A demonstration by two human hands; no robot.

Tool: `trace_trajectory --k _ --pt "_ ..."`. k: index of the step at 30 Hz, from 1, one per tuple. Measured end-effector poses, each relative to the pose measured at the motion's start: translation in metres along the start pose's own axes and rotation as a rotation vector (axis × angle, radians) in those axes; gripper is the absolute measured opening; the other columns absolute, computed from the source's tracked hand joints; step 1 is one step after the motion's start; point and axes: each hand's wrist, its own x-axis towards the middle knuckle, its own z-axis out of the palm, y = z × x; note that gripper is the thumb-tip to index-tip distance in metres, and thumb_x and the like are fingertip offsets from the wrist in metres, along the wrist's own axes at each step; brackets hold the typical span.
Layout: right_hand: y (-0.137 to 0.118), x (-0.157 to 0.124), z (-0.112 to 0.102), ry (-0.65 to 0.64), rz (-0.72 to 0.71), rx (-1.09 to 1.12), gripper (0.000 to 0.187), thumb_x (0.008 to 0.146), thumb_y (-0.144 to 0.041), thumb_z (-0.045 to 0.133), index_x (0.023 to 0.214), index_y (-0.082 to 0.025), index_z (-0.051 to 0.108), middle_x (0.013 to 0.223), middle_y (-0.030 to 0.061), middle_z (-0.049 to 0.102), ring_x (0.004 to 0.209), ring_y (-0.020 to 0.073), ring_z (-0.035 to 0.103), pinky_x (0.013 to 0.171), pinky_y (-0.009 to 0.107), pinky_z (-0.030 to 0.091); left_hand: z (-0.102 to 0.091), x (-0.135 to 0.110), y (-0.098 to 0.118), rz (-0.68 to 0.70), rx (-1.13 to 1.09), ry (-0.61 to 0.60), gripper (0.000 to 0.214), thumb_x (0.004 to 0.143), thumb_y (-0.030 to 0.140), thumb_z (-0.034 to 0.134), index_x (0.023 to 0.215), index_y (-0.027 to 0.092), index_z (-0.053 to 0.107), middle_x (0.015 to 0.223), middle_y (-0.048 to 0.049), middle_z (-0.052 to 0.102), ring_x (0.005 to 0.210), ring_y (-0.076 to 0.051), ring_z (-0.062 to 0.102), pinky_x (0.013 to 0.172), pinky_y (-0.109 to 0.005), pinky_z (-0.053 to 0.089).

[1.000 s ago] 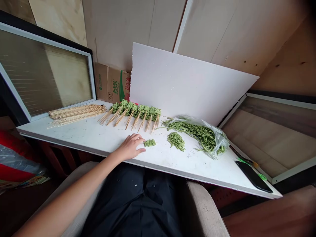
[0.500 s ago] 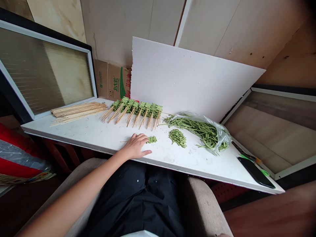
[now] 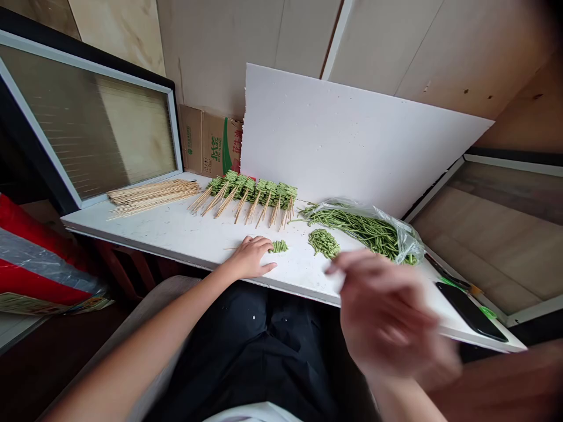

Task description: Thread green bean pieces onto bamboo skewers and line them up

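My left hand (image 3: 253, 257) rests on the white table with bent fingers over a bamboo skewer and its thumb held out to the side. The skewer's thin end shows left of the hand. At the fingertips, a short row of cut green bean pieces (image 3: 278, 247) lies side by side; how the skewer runs through them is hidden. My right hand (image 3: 387, 310) is raised in front of the table's edge, smeared by motion, so its fingers and anything in them cannot be made out. Beyond it is a small pile of cut green bean pieces (image 3: 323, 242).
Finished bean skewers (image 3: 259, 196) are stacked at the back, left of a plastic bag of long green beans (image 3: 365, 225). Loose bamboo skewers (image 3: 153, 196) lie at the left. A black phone (image 3: 470, 310) sits near the right end. A white board (image 3: 352, 135) leans behind.
My right hand has come up into view from the bottom edge. The left hand stays on the skewer by the bean row. The whole view has shifted slightly.
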Motion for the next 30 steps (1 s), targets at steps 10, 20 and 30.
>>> trace_trajectory --k 10,20,30 --pt "0.144 0.035 0.05 -0.368 0.088 -0.274 0.029 0.106 -0.037 0.058 0.114 -0.026 0.084 0.107 0.0128 0.079 0.112 0.0339 0.063 0.1 0.054 0.052 0.003 0.0 -0.002 0.025 -0.016 0.034 0.043 0.093 0.048 0.07 0.129 0.025 0.068 0.133 -0.0112 0.072 0.131 -0.033 0.059 0.109 -0.051 0.039" --pt "0.174 0.041 0.065 -0.511 0.09 -0.333 0.014 0.093 -0.02 0.078 0.099 -0.03 0.087 0.117 0.0065 0.082 0.135 0.0373 0.057 0.109 0.058 0.05 0.003 -0.001 -0.002 0.015 -0.031 0.024 0.042 0.094 0.049 0.069 0.129 0.026 0.069 0.132 -0.0099 0.073 0.13 -0.033 0.059 0.108 -0.049 0.038" --pt "0.173 0.037 0.07 -0.519 0.157 -0.35 0.037 0.088 -0.014 0.08 0.121 -0.03 0.082 0.121 0.0095 0.081 0.139 0.0364 0.058 0.112 0.058 0.05 0.002 0.0 -0.002 0.01 -0.028 0.014 0.042 0.095 0.049 0.068 0.129 0.025 0.068 0.135 -0.0099 0.072 0.13 -0.033 0.058 0.107 -0.049 0.038"
